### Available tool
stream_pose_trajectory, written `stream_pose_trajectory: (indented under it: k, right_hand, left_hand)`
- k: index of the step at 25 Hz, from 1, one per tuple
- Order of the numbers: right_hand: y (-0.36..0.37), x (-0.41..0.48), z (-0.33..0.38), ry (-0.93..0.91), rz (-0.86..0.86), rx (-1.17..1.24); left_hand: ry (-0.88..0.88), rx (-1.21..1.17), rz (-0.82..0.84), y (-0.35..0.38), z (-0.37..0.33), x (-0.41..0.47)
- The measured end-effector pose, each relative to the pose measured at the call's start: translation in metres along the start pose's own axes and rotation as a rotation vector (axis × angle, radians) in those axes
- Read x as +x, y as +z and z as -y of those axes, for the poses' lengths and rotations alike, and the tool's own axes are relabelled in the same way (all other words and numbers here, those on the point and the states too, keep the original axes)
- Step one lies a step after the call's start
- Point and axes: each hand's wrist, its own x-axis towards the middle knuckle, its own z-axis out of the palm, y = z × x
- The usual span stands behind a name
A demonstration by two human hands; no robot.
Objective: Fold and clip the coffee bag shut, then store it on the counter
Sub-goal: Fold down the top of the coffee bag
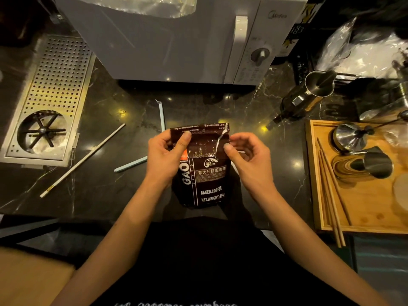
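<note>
A dark brown coffee bag [206, 173] with white print stands upright on the black marble counter [110, 191], its top flap folded toward me. My left hand [167, 155] pinches the flap's left corner, thumb on the front. My right hand [247, 157] grips the flap's right edge with thumb and fingers. A pale blue bag clip lies in two parts: one bar [161, 114] behind the bag, another bar [130, 164] to the left, partly hidden by my left hand.
A white microwave [176, 40] stands at the back. A perforated metal drip tray [48, 100] lies at left, with a white stick [82, 161] beside it. A wooden tray [318, 184] with metal tools and chopsticks sits at right, a steel pitcher [318, 87] behind it.
</note>
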Motion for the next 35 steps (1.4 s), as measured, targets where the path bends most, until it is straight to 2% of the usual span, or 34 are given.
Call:
stream_pose_trajectory:
  k: [6, 10, 15, 21, 26, 30, 33, 35]
  right_hand:
    - [0.011, -0.006, 0.001, -0.073, -0.074, -0.143]
    - [0.015, -0.01, 0.003, -0.057, -0.124, -0.21]
    - [0.025, -0.021, 0.001, -0.041, -0.31, -0.174]
    - [0.022, -0.015, 0.01, 0.044, -0.172, -0.029]
    - [0.021, -0.017, 0.012, -0.08, -0.194, -0.151]
    - [0.013, -0.002, 0.022, -0.239, -0.043, -0.302]
    - [0.014, 0.006, 0.027, -0.248, 0.04, -0.23]
    - [0.02, 0.004, 0.026, -0.215, 0.0, -0.175]
  left_hand:
    - [0.056, 0.071, 0.095, -0.013, -0.003, -0.007]
    - [0.068, 0.084, 0.133, -0.016, -0.003, -0.01]
    - [0.096, 0.092, 0.166, -0.013, -0.004, -0.013]
    - [0.108, 0.086, 0.133, -0.016, -0.001, -0.015]
    - [0.117, 0.109, 0.14, -0.016, -0.002, -0.013]
    - [0.122, 0.109, 0.161, -0.015, -0.004, -0.014]
    - [0.132, 0.111, 0.153, -0.013, -0.003, -0.016]
    - [0.143, 0.128, 0.146, -0.012, -0.002, -0.018]
